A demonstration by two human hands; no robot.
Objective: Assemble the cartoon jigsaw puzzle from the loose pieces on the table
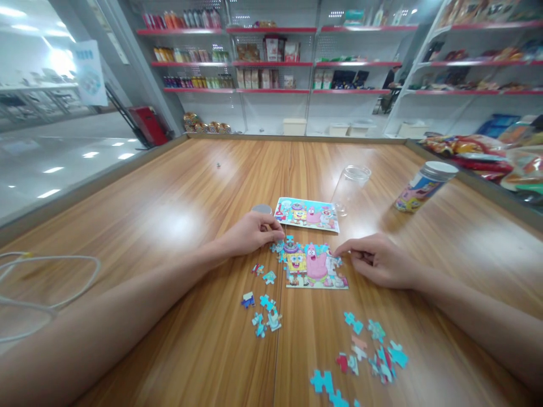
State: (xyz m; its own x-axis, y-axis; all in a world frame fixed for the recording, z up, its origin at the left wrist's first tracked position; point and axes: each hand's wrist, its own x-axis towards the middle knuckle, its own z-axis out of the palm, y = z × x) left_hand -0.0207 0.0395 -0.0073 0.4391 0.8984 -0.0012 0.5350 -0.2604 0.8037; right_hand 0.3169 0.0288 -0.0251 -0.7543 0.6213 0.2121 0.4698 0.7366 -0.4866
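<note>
A partly joined jigsaw puzzle with a yellow sponge and a pink starfish cartoon lies flat on the table. At its upper left corner my left hand is closed in a pinch, with a light blue puzzle piece at the fingertips. My right hand rests by the right edge, index finger stretched out to touch it, thumb apart, other fingers curled. Just behind lies a picture card with the same cartoon. Loose pieces are scattered at the left; more loose pieces lie at the front right.
Behind the card stands a clear plastic jar. A printed canister with a white lid is farther right. A grey round lid sits behind my left hand. White cable loops at the left; one tiny piece lies far back.
</note>
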